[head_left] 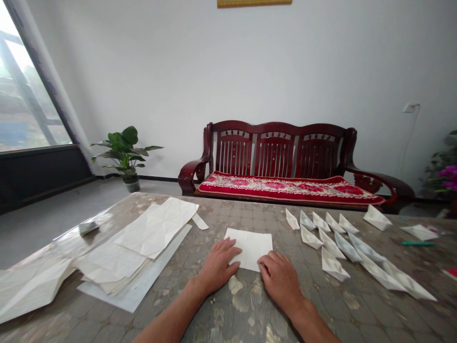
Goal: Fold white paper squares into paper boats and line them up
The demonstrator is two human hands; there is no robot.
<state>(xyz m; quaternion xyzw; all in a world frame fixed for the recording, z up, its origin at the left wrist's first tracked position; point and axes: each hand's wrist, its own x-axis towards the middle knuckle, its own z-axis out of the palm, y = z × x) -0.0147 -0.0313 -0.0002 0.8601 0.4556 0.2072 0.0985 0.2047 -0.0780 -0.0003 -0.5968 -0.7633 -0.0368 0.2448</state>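
Observation:
A square of white paper [250, 248], apparently folded, lies flat on the marble-patterned table top [228, 305] in front of me. My left hand [217, 267] rests on the paper's lower left edge, fingers flat. My right hand [280, 278] lies against its lower right corner. Neither hand visibly grips it. To the right stand several folded white paper boats [333, 266] in loose rows. A pile of large creased paper sheets [117, 259] lies to the left, beyond reach of both hands.
A green marker [418, 243] and a small red item [450, 272] lie at the right. A small wad of paper [88, 227] sits at the far left. Beyond the table stand a red-cushioned wooden bench [285, 188] and a potted plant [124, 155].

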